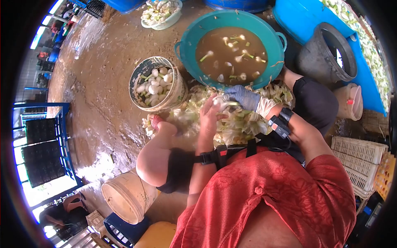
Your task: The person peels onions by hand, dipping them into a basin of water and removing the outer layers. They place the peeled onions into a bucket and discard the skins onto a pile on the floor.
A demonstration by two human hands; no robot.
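Note:
A white garlic bulb (220, 102) with a green stem is in front of me, above a heap of pale leafy peelings (237, 128). My right hand (244, 98), in a blue glove, is closed on the bulb and its stem. Bare and slightly blurred, my left hand (209, 113) is at the bulb's left side with its fingers apart and thumb out. Just beyond both hands, a green tub (188, 62) of brown water has several stemmed bulbs floating in it. To the left, a dirty white bucket (178, 91) is filled with white bulbs.
A bowl of peelings (175, 20) sits on the wet brown floor (99, 87). At right are a black bucket (306, 60), a blue sheet (370, 78) and stacked cream crates (353, 165). Near my left knee lies a tipped cream bucket (124, 198). Another person (62, 217) is at lower left.

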